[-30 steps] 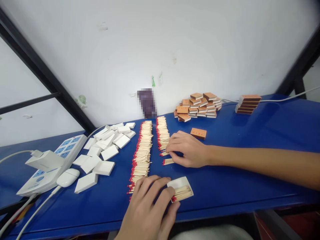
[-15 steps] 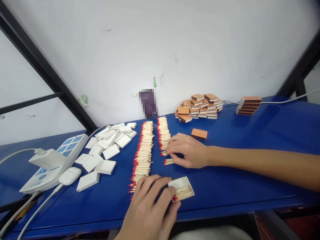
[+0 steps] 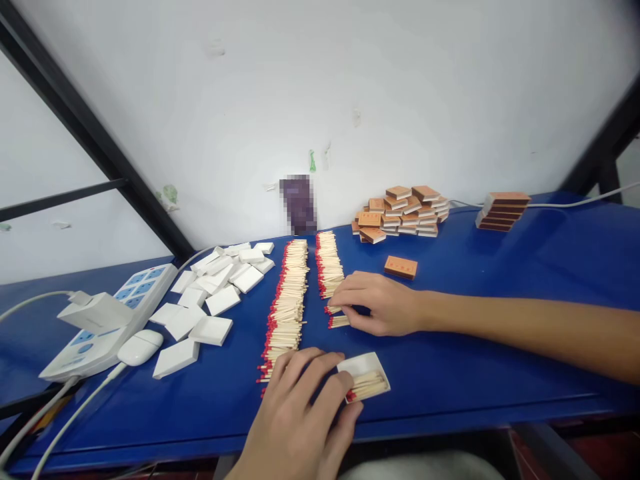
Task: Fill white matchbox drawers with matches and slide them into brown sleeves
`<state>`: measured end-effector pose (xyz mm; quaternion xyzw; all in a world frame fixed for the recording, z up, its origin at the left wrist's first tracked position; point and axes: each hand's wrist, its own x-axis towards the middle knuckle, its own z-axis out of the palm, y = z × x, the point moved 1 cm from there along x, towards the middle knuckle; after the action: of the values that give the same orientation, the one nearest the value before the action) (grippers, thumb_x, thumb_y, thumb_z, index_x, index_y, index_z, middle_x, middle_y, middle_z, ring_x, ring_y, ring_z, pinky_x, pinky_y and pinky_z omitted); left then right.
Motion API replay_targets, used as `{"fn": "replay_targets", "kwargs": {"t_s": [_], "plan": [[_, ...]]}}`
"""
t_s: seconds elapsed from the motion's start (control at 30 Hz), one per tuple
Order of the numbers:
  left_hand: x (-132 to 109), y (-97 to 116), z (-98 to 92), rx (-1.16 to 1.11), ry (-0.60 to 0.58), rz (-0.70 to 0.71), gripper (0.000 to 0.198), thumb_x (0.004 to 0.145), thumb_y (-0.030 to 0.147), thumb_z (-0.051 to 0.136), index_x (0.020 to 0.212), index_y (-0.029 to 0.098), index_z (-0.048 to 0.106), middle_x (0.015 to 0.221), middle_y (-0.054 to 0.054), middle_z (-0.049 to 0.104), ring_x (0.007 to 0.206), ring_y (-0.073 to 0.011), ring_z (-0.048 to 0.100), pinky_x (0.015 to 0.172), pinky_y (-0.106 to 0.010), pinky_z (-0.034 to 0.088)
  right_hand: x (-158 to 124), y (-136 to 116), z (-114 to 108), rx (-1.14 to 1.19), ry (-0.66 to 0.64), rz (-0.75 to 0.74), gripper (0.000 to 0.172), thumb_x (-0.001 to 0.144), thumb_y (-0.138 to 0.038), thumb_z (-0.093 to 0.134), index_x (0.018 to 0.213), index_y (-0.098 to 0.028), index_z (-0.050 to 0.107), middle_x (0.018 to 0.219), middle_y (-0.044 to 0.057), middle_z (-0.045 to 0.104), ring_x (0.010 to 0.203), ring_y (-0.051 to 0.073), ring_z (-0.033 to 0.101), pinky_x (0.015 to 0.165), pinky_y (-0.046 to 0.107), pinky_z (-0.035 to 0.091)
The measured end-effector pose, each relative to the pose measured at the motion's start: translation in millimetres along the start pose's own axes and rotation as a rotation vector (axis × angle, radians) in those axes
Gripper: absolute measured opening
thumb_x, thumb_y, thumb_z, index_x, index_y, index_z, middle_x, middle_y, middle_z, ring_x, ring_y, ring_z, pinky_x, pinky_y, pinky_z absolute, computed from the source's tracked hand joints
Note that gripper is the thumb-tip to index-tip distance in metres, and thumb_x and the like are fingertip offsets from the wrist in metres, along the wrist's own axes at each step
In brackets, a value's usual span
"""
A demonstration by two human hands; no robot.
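My left hand (image 3: 305, 407) grips the left end of a white inner tray (image 3: 364, 365) near the front edge; matches (image 3: 370, 385) lie in its lower part. Above it, my right hand (image 3: 373, 303) has its fingers closed at the lower end of the right row of red-tipped matches (image 3: 329, 263); its fingertips are on a few matches, partly hidden. A small bunch of matches (image 3: 339, 322) lies just below those fingers. The longer left row of matches (image 3: 290, 287) runs down to my left hand. One orange matchbox sleeve (image 3: 401, 267) lies beyond my right hand.
White empty trays (image 3: 215, 280) are heaped at the left, beside a power strip (image 3: 145, 287) with a white charger (image 3: 97, 312), an earphone case (image 3: 141, 347) and cables. Orange matchboxes (image 3: 400, 213) are piled at the back; more stand stacked (image 3: 503, 211) at the right.
My right hand's fingertips have drawn a few matches slightly down, leaving a small gap below the right row. My left hand and the tray have hardly moved. The view has shifted slightly.
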<state>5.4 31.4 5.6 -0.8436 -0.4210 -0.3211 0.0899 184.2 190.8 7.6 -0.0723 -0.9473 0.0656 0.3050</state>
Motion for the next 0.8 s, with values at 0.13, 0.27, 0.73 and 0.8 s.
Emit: {"fn": "replay_targets", "kwargs": {"t_s": [0.13, 0.27, 0.73, 0.8], "plan": [[-0.4, -0.1, -0.5, 0.0, -0.017, -0.007, 0.012, 0.097, 0.021, 0.057, 0.105, 0.021, 0.066, 0.112, -0.003, 0.072, 0.105, -0.0224, 0.062, 0.095, -0.038, 0.048, -0.8, 0.7, 0.1, 0.006, 0.015, -0.061, 0.021, 0.095, -0.013, 0.049, 0.103, -0.015, 0.069, 0.094, 0.01, 0.073, 0.09, 0.019, 0.066, 0.082, 0.031, 0.054], [-1.1, -0.7, -1.1, 0.0, -0.044, -0.018, 0.012, 0.097, 0.02, 0.058, 0.107, 0.022, 0.065, 0.115, -0.003, 0.071, 0.107, -0.0218, 0.061, 0.096, -0.038, 0.048, -0.1, 0.5, -0.7, 0.002, 0.036, -0.076, 0.022, 0.094, -0.011, 0.049, 0.105, -0.013, 0.068, 0.097, 0.011, 0.073, 0.093, 0.02, 0.066, 0.085, 0.032, 0.054], [-1.7, -2.1, 1.4, 0.005, -0.057, 0.002, 0.014, 0.095, 0.019, 0.06, 0.109, 0.021, 0.065, 0.115, -0.006, 0.071, 0.107, -0.0232, 0.062, 0.095, -0.039, 0.051, 1.3, 0.0, -2.0, 0.014, -0.102, 0.015, 0.02, 0.095, -0.013, 0.048, 0.101, -0.013, 0.067, 0.09, 0.01, 0.069, 0.088, 0.02, 0.061, 0.082, 0.032, 0.051], [-1.9, -2.3, 1.9, 0.008, -0.061, -0.001, 0.014, 0.095, 0.019, 0.06, 0.108, 0.021, 0.065, 0.115, -0.006, 0.071, 0.108, -0.0232, 0.062, 0.094, -0.039, 0.051, 1.4, -0.2, -2.1, 0.008, -0.114, 0.003, 0.02, 0.095, -0.013, 0.048, 0.1, -0.014, 0.067, 0.088, 0.009, 0.068, 0.086, 0.019, 0.06, 0.081, 0.032, 0.05]]}}
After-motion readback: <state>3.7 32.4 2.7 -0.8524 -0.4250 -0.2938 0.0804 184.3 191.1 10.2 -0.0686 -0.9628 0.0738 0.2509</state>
